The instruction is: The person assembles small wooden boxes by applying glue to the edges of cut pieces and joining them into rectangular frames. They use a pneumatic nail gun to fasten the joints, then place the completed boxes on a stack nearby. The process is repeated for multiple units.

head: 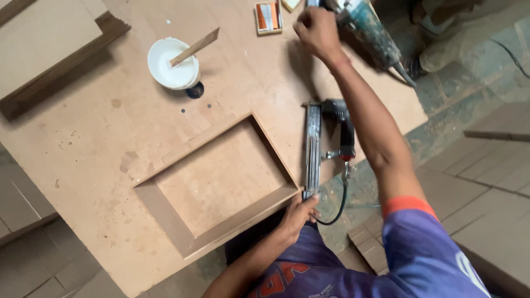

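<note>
Nail gun (pixel 320 146) lies right of wooden frame (pixel 218 182).

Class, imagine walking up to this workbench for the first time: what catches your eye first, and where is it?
The rectangular wooden frame lies mid-board, its near corner gripped by the left hand. Beside it on the right lies a nail gun with a hose. Farther off, the right hand reaches a teal power tool, and a white glue tub holds a stick.

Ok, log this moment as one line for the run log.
left hand: holds frame corner | right hand: on angle grinder | nail gun: lying beside frame | glue bowl: stick in it
</note>
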